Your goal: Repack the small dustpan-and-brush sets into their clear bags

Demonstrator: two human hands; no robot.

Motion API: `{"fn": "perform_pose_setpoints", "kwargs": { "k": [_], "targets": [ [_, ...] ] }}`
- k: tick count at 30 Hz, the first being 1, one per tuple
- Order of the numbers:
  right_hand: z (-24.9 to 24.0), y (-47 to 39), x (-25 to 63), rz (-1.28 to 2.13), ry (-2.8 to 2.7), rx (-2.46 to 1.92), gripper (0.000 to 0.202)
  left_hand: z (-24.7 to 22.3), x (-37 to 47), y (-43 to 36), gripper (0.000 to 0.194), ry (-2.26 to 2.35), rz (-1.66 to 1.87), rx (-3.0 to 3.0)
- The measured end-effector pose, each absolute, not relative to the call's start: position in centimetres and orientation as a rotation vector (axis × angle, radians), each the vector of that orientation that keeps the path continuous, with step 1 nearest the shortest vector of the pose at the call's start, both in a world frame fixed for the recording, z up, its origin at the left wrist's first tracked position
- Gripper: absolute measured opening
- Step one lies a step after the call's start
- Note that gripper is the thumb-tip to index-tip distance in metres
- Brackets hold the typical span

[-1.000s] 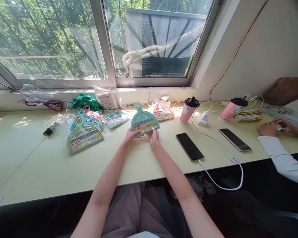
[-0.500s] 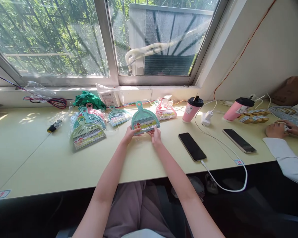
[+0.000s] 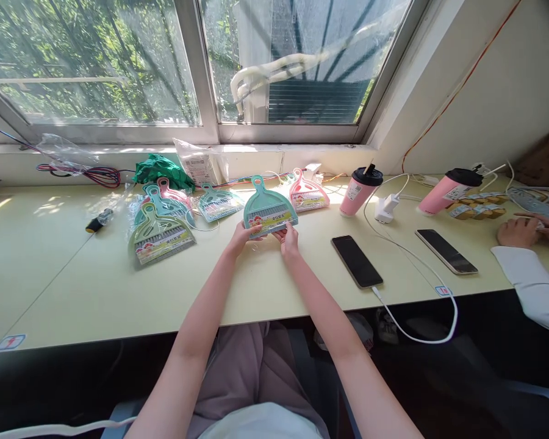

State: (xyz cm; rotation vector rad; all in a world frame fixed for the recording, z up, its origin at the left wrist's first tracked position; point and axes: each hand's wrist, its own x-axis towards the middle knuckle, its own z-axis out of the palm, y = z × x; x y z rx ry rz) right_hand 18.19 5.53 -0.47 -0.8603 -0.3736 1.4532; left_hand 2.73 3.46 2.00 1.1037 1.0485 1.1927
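A teal dustpan-and-brush set (image 3: 268, 204) with a yellow-green label is held up over the table, its handle toward the window. My left hand (image 3: 243, 236) grips its lower left corner, thumb on the front. At the lower right edge, my right hand (image 3: 288, 238) pinches it. Behind it on the left lies a light teal set (image 3: 218, 204), and on the right a pink set (image 3: 308, 192). Farther left, an olive green set (image 3: 162, 239) overlaps a teal one (image 3: 153, 204) and another pink one (image 3: 168, 190).
Two pink cups (image 3: 357, 194) (image 3: 447, 194), a white charger (image 3: 386, 209), two phones (image 3: 357, 261) (image 3: 446, 251) and a looping cable are on the right. Another person's hands (image 3: 518, 233) are at the far right. A screwdriver (image 3: 99, 221) and green plastic (image 3: 160, 172) lie left.
The view has tilted slightly downward, so the window and table contents sit higher in the picture. Both my hands keep hold of the teal set, which has hardly moved over the table.
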Motion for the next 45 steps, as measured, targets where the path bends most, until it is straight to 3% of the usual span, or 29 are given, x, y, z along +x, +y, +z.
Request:
{"fn": "perform_pose_setpoints", "kwargs": {
  "k": [12,15,18,22,27,34,45],
  "targets": [
    [0.1,5.3,18.6,1.451,-0.521,-1.06,0.021,1.4,2.5,3.9,0.056,1.059,1.241,1.085],
    [0.5,4.9,19.1,1.426,-0.87,-1.263,0.035,1.4,1.5,4.3,0.053,1.051,1.271,1.061],
    [1.1,4.2,19.8,1.001,-1.322,-1.464,0.047,1.5,-0.1,4.5,0.051,1.068,1.316,1.008],
    [1.6,3.7,21.1,0.159,-1.691,-1.484,0.029,1.8,-2.2,4.7,0.044,1.118,1.402,0.858],
    [1.7,4.1,22.5,-0.201,-1.946,-1.243,0.059,1.7,-3.3,4.8,0.034,1.074,1.391,0.75],
    [1.4,4.6,23.1,-0.178,-1.845,-1.123,0.017,0.7,-3.3,5.1,0.04,1.056,1.255,0.784],
    [2.4,5.2,23.8,0.282,-1.644,-1.038,0.009,1.7,-2.9,4.5,0.054,1.033,1.183,0.893]
  ]
}}
